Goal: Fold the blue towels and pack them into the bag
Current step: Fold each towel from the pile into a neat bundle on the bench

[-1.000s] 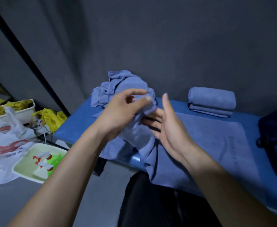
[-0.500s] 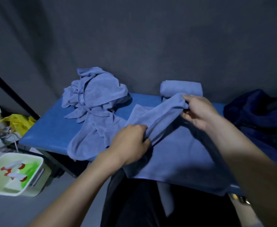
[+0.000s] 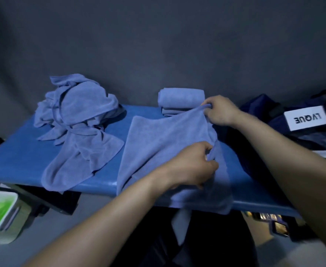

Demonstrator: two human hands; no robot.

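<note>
1. Gripping the right edge of a spread blue towel (image 3: 158, 151), the left hand (image 3: 189, 166) has its fingers curled round a bunched fold of the cloth, nearest the camera.
2. That towel lies on the blue table (image 3: 19, 157), its near end hanging over the front edge.
3. Farther back, the right hand (image 3: 220, 110) pinches the towel's far right corner between thumb and fingers, lifting it just off the table.
4. To the left sits a loose pile of unfolded towels (image 3: 77, 120) — rumpled, with 1 flap trailing toward the front edge.
5. Behind the right hand, by the grey wall, a folded towel stack (image 3: 181, 98) rests on the table.
6. At the far right is the dark blue bag (image 3: 273, 116), touching the table's right end; it bears a white label (image 3: 306, 117).
7. Down at the lower left — off the table — stands a white tray (image 3: 2, 214) with green and red contents, too blurred to name.
</note>
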